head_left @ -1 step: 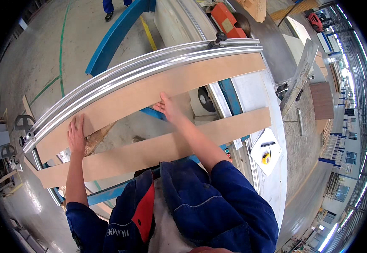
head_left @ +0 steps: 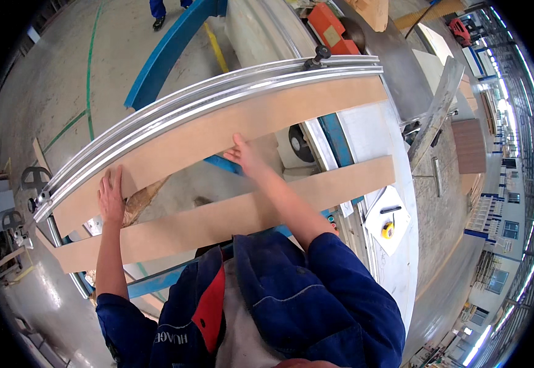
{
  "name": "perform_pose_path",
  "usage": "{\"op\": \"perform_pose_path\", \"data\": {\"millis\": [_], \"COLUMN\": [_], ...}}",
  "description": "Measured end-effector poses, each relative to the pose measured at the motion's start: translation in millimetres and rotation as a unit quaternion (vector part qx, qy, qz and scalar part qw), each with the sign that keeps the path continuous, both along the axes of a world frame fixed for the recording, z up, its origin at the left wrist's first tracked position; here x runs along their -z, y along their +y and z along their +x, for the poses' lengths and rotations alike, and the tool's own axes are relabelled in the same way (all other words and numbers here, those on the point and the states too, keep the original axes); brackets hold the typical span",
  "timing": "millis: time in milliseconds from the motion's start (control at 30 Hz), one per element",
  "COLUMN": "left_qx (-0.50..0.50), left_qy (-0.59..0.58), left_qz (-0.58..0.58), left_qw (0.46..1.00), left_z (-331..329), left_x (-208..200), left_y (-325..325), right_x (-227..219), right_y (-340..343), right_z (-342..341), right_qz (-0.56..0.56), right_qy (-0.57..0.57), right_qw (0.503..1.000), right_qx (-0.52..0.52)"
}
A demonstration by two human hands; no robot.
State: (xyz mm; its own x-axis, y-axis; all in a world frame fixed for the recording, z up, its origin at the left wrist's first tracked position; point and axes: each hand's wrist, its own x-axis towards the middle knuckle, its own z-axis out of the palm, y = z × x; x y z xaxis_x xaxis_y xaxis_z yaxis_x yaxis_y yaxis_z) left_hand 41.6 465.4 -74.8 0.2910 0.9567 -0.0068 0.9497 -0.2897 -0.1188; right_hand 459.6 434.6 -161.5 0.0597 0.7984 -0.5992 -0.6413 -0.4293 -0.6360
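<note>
Board: long tan strip (head_left: pixel 230 132) running from lower left to upper right across the middle of the frame, its far edge against the rail.
Left hand: (head_left: pixel 112 197) flat on the board's left end, fingers (head_left: pixel 106 183) together and stretched out, palm down, gripping nothing.
Right hand: (head_left: pixel 245 156) pressed on the board's near edge around mid-frame, fingers (head_left: pixel 237 142) slightly spread and laid on the top face; not closed round anything.
Rail: silver metal guide (head_left: pixel 205 98) curving along the board's far side from left-centre to upper right, with a black knob (head_left: pixel 317 56) at its upper right end.
Second board: similar tan strip (head_left: pixel 218 218) lying nearer the person, below the first and roughly parallel, apart from it; the right forearm crosses over it.
Desk: pale grey machine top (head_left: pixel 371 129) at right of centre, with a round saw blade (head_left: pixel 297 144) showing between the two boards.
Paper: white sheet (head_left: pixel 396 236) at right, lower than the second board, carrying a yellow tape measure (head_left: pixel 388 230) and a black pen (head_left: pixel 391 210).
Beam: blue bar (head_left: pixel 169 52) in the upper left, over grey floor.
Clothing: blue jacket sleeves (head_left: pixel 340 282) along the lower edge.
</note>
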Motion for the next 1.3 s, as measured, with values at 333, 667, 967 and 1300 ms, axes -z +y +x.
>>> {"op": "perform_pose_path", "data": {"millis": [333,667,967,1300], "left_qx": [-0.002,-0.009,0.005,0.091], "left_qy": [0.012,-0.006,-0.09,-0.075], "left_qz": [0.004,0.008,0.014,0.052], "left_qw": [1.0,1.0,0.996,0.992], "left_z": [-2,-19,-25,-21], "left_x": [10,13,16,12], "left_y": [3,-6,-9,-2], "right_x": [-3,3,15,-10], "right_y": [5,5,17,22], "right_z": [11,1,-10,-19], "right_qz": [0.016,-0.003,0.053,0.039], "right_qy": [-0.073,0.066,0.147,0.111], "right_qw": [0.995,0.997,0.981,0.972], "right_qx": [-0.061,0.031,0.114,0.205]}}
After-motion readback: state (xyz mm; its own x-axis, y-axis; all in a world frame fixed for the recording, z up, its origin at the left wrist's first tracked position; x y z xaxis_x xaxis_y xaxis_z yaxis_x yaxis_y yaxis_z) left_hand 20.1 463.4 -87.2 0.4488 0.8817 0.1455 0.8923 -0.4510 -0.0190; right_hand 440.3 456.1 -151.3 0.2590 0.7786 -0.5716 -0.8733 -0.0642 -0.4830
